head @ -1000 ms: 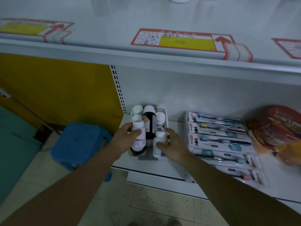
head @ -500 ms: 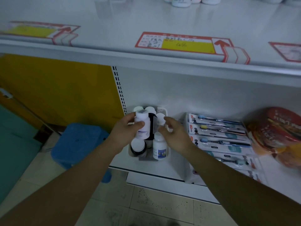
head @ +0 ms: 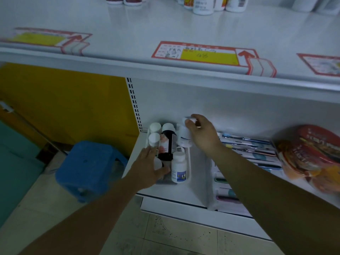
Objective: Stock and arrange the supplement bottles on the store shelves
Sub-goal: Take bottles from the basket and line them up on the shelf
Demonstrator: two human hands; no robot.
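Swaps roles since 0.5 s ago. Now grips in the right hand (head: pixel 202 137) a white plastic bottle with a white cap (head: pixel 184 135), fingers curled round its top. Holds it raised above the far right corner of the shallow white plastic tray (head: pixel 189 162) on the lower white metal shelf (head: pixel 198 181).

No longer carries a bottle aloft in the left hand (head: pixel 147 168). Lowers that hand, palm down, over a white-capped bottle at the near left of the tray. Cannot tell whether gripping or only resting.

Leaves in the tray a tall dark bottle with a white cap and a red-and-white label (head: pixel 168 142), and a white bottle with a blue-banded label (head: pixel 178 168) at the near right.

Points to sorting tray stock, 1 bottle out at a time, with most still to shelve. Shows the upper white shelf (head: pixel 147 21) bare across its near part, with a row of bottles (head: pixel 203 6) at the far edge.

Reads nothing on the bottle labels: too small and dim. Shows a red-bordered price tag with a yellow panel (head: pixel 202 54), a red arrow and an illegible handwritten scrawl. Shows illegible white characters on the red-and-orange packets (head: pixel 309 153), far right.
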